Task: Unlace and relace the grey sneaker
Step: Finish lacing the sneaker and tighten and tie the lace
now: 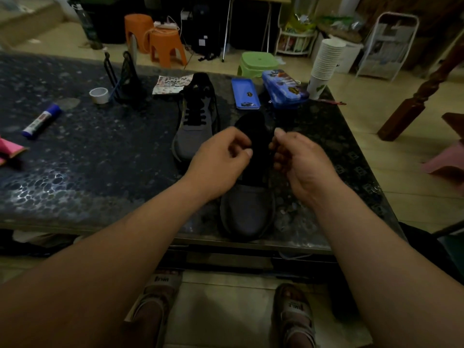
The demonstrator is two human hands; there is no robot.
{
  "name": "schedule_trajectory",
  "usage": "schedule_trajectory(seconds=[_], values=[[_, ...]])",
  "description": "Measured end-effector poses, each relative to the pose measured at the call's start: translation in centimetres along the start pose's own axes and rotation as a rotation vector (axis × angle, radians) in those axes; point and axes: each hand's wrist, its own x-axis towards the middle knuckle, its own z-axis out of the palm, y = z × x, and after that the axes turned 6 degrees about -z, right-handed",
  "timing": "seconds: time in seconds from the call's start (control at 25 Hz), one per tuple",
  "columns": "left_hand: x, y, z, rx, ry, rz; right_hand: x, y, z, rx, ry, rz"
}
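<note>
A grey sneaker (247, 212) with a black tongue lies near the table's front edge, toe toward me. My left hand (221, 159) hovers over its left side, thumb and fingers curled as if pinching the black lace, which is too dark to make out. My right hand (298, 156) is on the shoe's right side, fingers curled at the lace area; the lace itself is hidden in the dark. A second grey sneaker (195, 119), laced with black laces, lies further back to the left.
The dark pebble-patterned table (88, 159) holds a glue stick (41, 121), a tape roll (99, 94), a blue pencil case (285, 90) and its lid (244, 94), and stacked paper cups (325, 66). Orange stools (160, 41) and a green stool (258, 62) stand behind.
</note>
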Motion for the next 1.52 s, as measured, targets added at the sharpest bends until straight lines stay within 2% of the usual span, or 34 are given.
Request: schedule_trajectory(seconds=[0.08,0.16,0.28,0.36,0.48,0.68,0.8,0.92,1.0,1.08,1.2,1.36,1.44,1.52], values=[[-0.7,1.7,0.4,0.016,-0.145,0.075,-1.1,-2.1,0.3,-0.018,-0.082,-0.095],[-1.1,2.4,0.8,-0.020,-0.241,0.060,-2.1,-3.6,0.8,-0.045,-0.141,-0.151],[-1.5,2.4,-0.5,-0.099,-0.258,0.017,-2.5,-4.7,1.4,-0.011,-0.163,-0.182],[-1.8,2.7,-2.1,-0.254,-0.256,-0.007,-2.2,-5.7,1.3,0.101,-0.161,-0.202],[-1.8,2.3,-4.0,-0.357,-0.179,-0.056,-1.6,-6.6,1.0,0.215,-0.112,-0.221],[-1.8,0.0,-4.1,-0.214,0.057,-0.215,-1.3,-5.2,1.3,0.193,-0.128,-0.143],[-1.7,0.4,-4.5,-0.200,0.093,-0.310,-1.2,-5.3,1.6,0.183,-0.136,-0.143],[-2.0,1.0,-6.1,-0.554,-0.068,-0.428,-0.9,-5.2,1.2,0.206,-0.123,-0.105],[-2.3,0.6,-7.2,-0.711,-0.235,-0.378,-0.9,-5.0,0.9,0.252,-0.114,-0.058],[-2.5,-0.1,-7.9,-0.757,-0.345,-0.304,-0.8,-4.8,0.7,0.319,-0.088,-0.014],[-2.6,-1.4,-8.4,-0.705,-0.470,-0.244,-0.6,-4.4,0.6,0.368,-0.023,0.037],[-2.6,-3.3,-9.8,-0.688,-0.582,-0.255,0.1,-3.4,0.1,0.294,0.087,0.113],[-2.5,-4.3,-10.5,-0.550,-0.520,-0.311,0.4,-2.7,-0.3,0.271,0.156,0.150],[-2.2,-5.8,-10.7,-0.204,-0.356,-0.411,0.5,-2.1,-0.5,0.249,0.223,0.178]])
